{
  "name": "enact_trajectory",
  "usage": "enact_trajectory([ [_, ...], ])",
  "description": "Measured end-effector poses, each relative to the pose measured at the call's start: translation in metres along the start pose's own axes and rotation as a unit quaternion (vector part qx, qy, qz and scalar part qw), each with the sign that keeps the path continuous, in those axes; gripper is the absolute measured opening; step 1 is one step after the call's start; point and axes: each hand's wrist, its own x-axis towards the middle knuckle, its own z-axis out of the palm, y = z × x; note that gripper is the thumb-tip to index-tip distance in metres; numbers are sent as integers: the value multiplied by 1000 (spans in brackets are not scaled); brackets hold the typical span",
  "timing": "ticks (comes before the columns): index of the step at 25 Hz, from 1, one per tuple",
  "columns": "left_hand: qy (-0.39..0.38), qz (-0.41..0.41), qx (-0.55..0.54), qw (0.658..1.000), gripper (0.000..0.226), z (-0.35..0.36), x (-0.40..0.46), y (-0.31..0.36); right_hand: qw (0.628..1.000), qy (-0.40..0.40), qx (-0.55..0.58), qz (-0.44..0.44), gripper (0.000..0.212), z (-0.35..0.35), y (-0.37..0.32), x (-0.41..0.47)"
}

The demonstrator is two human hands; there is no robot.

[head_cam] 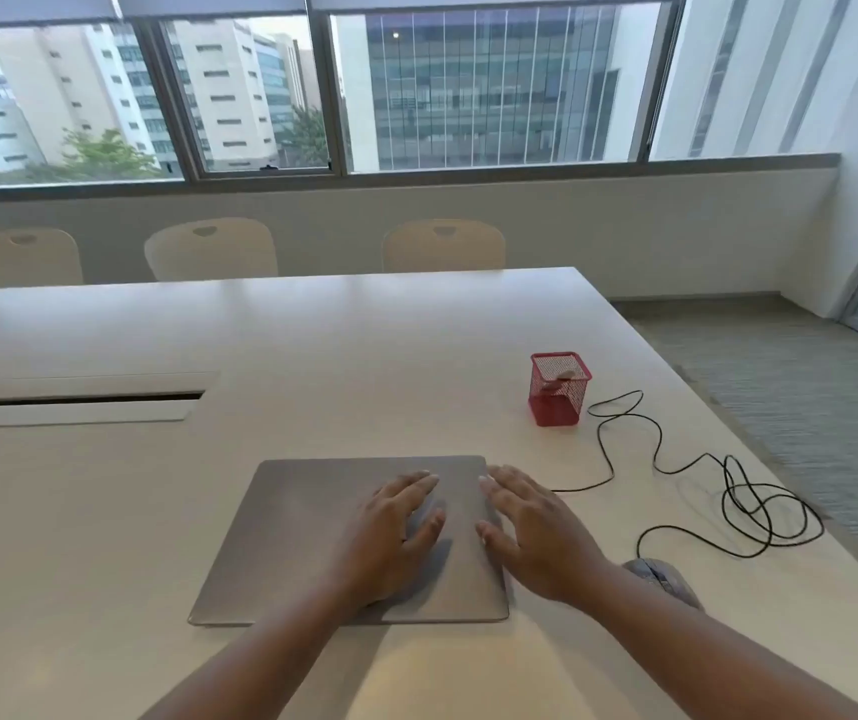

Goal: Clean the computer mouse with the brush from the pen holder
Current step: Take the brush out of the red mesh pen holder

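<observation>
Head view, looking forward and down over a white table [312, 345]. Computer mouse [668, 582] lies near the right edge of the table, close to the near end, mostly hidden behind the right forearm; only its grey far part shows. Its long axis appears to run from near-right to far-left, with the cable end toward the far side, though the covered part makes this uncertain. Black cable [728, 491] leaves the mouse, coils in loose loops by the right edge, then snakes toward the pen holder [559, 389].

Pen holder: red mesh box, upright, standing toward the right edge, farther from the person than the laptop. A pale object pokes up inside it, leaning across the opening, presumably the brush [562, 378]; too small to tell which end is up.

Closed grey laptop [312, 537] lies flat near the table's near edge, its long side roughly parallel to that edge.

Left hand [398, 537] rests palm down on the laptop lid, fingers straight and spread, pointing away from the person and slightly right; holds nothing. Right hand [530, 532] lies palm down over the laptop's right edge, fingers extended and spread, pointing away and slightly left; holds nothing. Both forearms reach in from the near edge, converging toward the laptop.

Three pale chairs [211, 249] stand along the table's far edge, below a row of windows.
</observation>
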Motion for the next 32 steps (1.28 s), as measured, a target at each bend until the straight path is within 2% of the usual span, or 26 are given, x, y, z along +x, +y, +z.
enact_trajectory([
  [4,-29,16,45,998,51,4,-1,-9,999,-23,29,-9,60,10,2,-1],
  [9,-50,31,94,994,60,5,7,-12,997,-47,65,4,60,10,9,3],
  [12,-49,41,61,996,44,6,23,-13,995,-58,81,-9,54,4,19,8],
  [15,-41,36,-9,998,35,11,46,-9,997,-15,77,-5,43,-15,36,19],
  [19,-21,11,-85,996,36,29,90,6,988,105,96,55,25,-46,72,41],
  [22,-15,-17,-146,989,53,40,128,18,975,166,101,105,20,-66,96,59],
  [25,-44,-36,-179,982,80,51,168,29,965,204,102,133,21,-84,114,76],
  [28,-70,-54,-200,976,104,64,201,34,963,208,105,135,28,-93,126,90],
  [32,-83,-42,-240,966,121,83,239,36,965,209,95,127,38,-95,139,109],
])
